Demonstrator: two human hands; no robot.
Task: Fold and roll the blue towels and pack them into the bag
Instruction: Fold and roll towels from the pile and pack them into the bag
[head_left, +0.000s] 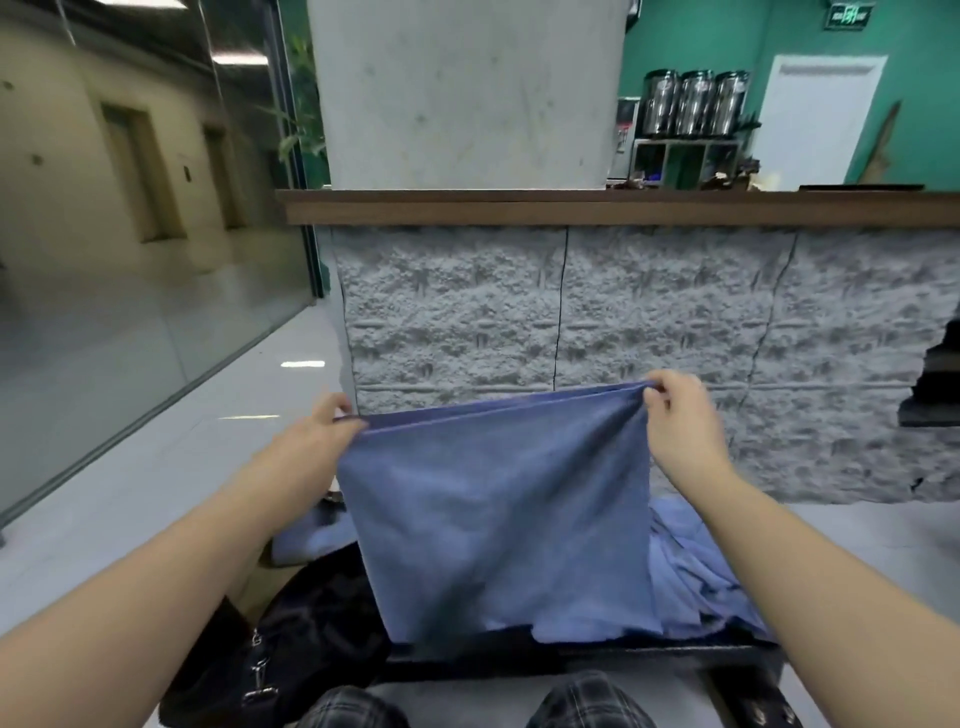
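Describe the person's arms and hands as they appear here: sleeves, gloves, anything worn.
Both arms are bare from the frame's lower edge up to the wrists; no sleeve shows. The left hand and the right hand are bare too: no gloves, and no rings, watch or bracelets can be seen. Nothing is marked on either arm.

A blue towel (498, 519) hangs doubled in front of the grey textured counter wall (649, 312); the left hand (324, 423) pinches its upper left corner, the right hand (675, 410) its upper right corner; below the towel lies a black bag (311, 644), left, and a heap of blue towels (696, 571), right.
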